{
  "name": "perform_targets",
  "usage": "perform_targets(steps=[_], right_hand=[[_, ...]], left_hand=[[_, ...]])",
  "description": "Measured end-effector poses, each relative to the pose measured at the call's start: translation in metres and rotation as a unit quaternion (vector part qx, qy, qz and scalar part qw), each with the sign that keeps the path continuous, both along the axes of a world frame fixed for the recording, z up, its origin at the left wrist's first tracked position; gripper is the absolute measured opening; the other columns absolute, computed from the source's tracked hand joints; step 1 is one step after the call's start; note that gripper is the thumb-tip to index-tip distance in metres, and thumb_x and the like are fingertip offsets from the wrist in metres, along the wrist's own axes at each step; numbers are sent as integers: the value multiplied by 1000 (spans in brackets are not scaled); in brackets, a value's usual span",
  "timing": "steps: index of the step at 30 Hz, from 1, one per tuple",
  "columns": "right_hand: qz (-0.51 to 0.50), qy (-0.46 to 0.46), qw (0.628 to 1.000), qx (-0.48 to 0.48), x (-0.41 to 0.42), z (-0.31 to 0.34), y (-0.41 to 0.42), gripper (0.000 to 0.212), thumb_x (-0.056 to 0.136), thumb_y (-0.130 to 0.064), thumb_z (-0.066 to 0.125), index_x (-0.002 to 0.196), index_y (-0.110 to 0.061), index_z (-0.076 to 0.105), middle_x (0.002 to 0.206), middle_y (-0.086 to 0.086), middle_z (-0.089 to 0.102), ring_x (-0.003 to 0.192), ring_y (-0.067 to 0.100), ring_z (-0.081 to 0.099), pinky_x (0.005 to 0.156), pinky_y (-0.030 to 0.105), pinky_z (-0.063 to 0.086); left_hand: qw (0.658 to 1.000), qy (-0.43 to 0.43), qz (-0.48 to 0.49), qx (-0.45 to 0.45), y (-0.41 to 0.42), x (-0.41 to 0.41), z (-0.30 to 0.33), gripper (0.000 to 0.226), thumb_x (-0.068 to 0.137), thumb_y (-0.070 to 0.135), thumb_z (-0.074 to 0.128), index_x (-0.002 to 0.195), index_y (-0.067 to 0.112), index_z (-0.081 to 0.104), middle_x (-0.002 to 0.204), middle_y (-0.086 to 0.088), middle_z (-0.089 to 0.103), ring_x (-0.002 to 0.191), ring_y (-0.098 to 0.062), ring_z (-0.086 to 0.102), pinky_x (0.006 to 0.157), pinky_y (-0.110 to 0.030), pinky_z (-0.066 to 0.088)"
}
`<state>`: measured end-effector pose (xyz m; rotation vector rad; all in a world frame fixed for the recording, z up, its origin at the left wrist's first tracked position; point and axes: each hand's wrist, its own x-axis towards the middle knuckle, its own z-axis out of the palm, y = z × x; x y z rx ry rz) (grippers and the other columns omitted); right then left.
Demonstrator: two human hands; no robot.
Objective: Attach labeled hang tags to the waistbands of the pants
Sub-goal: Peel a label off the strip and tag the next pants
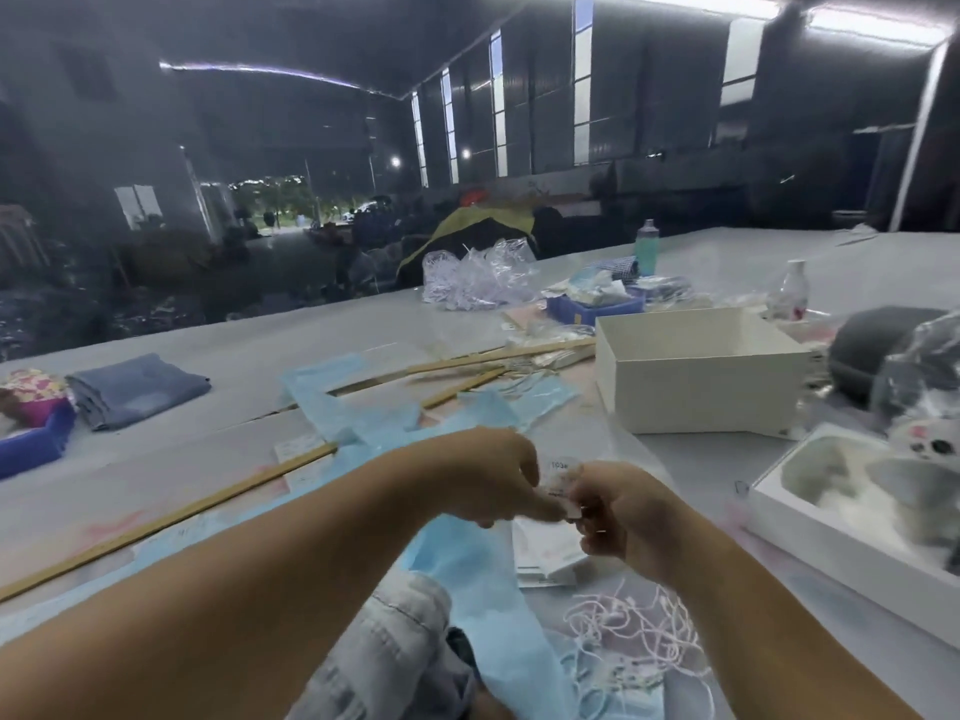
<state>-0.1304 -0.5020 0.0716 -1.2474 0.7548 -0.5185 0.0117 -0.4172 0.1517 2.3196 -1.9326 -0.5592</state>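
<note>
Still early in the job, by the look of it. Both hands meeting in the middle of the bench (208, 366), left hand (498, 480) and right hand (618, 511) pinched together on 1 small white hang tag (563, 478) with some printed number on it, too blurry to read for sure. Probably threading or sorting the tag, not fastening it yet. No string visibly through any waistband.

Pants (395, 646), light denim, bunched low at the near edge, just under the left forearm, well short of the tag. Stack of more white tags (545, 550) lying right below the hands, and a tangle of white strings (634, 631) just beside the pants on the right. So plenty left: string on tag, tag onto waistband, then presumably the folded blue denim (137, 389) far left.

Room-wise, kinda cramped. Open white box (696, 376) close on the far right, another white tray (831, 517) hard by the right forearm, so a wide right elbow swing risks a bump. Wooden sticks (171, 517) running diagonally on the left over pale blue sheeting (467, 553). Easiest path probably straight down toward the lap, where the pants already sit.
</note>
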Motion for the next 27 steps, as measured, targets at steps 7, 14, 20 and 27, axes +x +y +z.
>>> perform_targets(steps=[7,14,20,27], right_hand=[[32,59,994,-83,5,-31,-31,24,83,4,45,73,-7,64,56,6,51,46,14,37,44,23,29],[-97,114,985,-87,19,-70,-43,15,86,-3,57,77,-8,68,52,2,55,40,11,38,44,20,30],[-134,92,980,-118,10,-100,-36,17,88,-2,61,81,-16,67,42,-8,56,32,-2,43,35,13,32],[-148,179,950,-207,16,-119,-33,12,85,-15,63,87,-27,63,79,-1,65,68,13,59,58,25,40]], left_hand=[[962,209,175,-28,-54,17,-58,17,93,30,60,87,16,67,72,6,68,58,-8,60,57,-22,47],[948,180,247,-88,-89,30,-81,20,94,13,51,96,2,68,87,-10,68,66,-19,55,52,-23,40],[915,272,297,-16,-107,29,-124,25,99,15,47,77,9,56,85,-5,64,56,-13,52,51,-21,33],[922,240,302,-31,-119,30,-161,26,87,28,70,98,5,67,81,-7,65,60,-13,57,40,-20,33]])
